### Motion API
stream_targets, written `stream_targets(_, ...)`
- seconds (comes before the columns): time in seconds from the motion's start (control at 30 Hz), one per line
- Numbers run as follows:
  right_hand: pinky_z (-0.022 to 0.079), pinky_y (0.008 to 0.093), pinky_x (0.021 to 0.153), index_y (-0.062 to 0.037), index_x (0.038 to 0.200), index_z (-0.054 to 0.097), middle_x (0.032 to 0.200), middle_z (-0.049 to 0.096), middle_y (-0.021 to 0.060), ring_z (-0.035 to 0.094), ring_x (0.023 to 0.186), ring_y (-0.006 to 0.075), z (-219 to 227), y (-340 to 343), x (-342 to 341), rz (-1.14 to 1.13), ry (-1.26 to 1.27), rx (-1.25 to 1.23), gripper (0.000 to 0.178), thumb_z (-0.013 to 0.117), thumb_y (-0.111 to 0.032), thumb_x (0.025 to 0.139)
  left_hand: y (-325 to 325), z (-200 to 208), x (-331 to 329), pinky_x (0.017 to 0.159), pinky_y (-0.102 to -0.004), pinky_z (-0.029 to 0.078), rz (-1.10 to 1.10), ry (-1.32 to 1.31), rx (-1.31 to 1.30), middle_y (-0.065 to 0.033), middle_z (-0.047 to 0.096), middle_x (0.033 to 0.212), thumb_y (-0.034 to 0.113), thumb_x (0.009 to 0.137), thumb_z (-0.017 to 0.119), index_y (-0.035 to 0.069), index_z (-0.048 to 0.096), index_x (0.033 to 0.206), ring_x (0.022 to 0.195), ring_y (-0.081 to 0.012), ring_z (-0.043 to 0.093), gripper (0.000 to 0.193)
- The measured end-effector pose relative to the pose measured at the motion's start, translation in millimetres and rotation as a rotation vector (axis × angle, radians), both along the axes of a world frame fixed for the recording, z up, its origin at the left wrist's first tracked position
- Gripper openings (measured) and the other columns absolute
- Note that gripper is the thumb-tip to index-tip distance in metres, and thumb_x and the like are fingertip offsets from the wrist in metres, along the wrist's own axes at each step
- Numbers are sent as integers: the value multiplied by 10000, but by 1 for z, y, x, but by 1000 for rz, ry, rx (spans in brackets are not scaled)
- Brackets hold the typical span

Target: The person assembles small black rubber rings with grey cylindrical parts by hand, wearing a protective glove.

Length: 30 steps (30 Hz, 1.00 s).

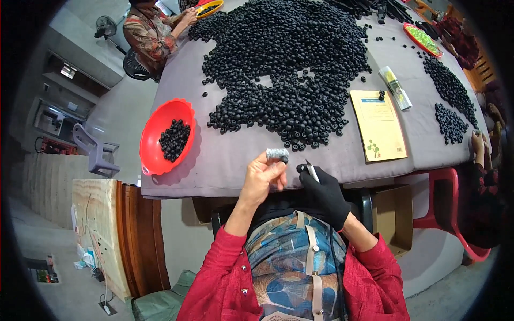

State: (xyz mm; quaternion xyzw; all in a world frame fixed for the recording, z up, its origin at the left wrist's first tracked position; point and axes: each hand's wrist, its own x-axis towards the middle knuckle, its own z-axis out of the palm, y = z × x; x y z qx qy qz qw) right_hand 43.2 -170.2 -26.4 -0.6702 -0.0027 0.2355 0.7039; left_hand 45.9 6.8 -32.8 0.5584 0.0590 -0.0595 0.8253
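Over the near edge of the table, my left hand pinches a small round black piece between thumb and forefinger. White tape is wrapped round the tip of that forefinger. My right hand, in a black glove, is closed round a slim pen-like craft knife. Its dark pointed tip is up, a little to the right of the black piece and apart from it. Beyond both hands lies a wide heap of similar black pieces, many with a hole in them.
A red scalloped bowl with some black pieces stands at left on the grey tablecloth. To the right are a yellow booklet, a clear plastic packet and smaller piles. Other people sit at the far left and right; a red chair stands at right.
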Motion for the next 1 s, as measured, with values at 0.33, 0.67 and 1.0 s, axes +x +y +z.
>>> stream_targets(0.33,466,235,653,18,1098,516,933,571,66,539,791,90,17,-3,-4,81,-96,109,356,571,-217,836,-31,13,-30,448,-182,434,-176,7,-168,-40,577,661,28,817,576,8,584,921,562,-77,543,106)
stream_targets(0.67,460,209,633,-10,1110,518,889,561,35,538,735,70,28,-4,-6,126,241,285,382,592,-245,819,-26,17,-37,454,-193,450,-207,18,-344,-62,588,684,-2,806,570,-1,607,919,554,-100,551,119)
stream_targets(1.0,473,240,666,-6,1146,495,884,565,32,541,787,81,42,-6,-15,5,56,249,335,525,-181,861,-20,17,-39,446,-186,384,-90,11,-510,-59,587,707,75,811,601,12,595,953,547,-81,511,155)
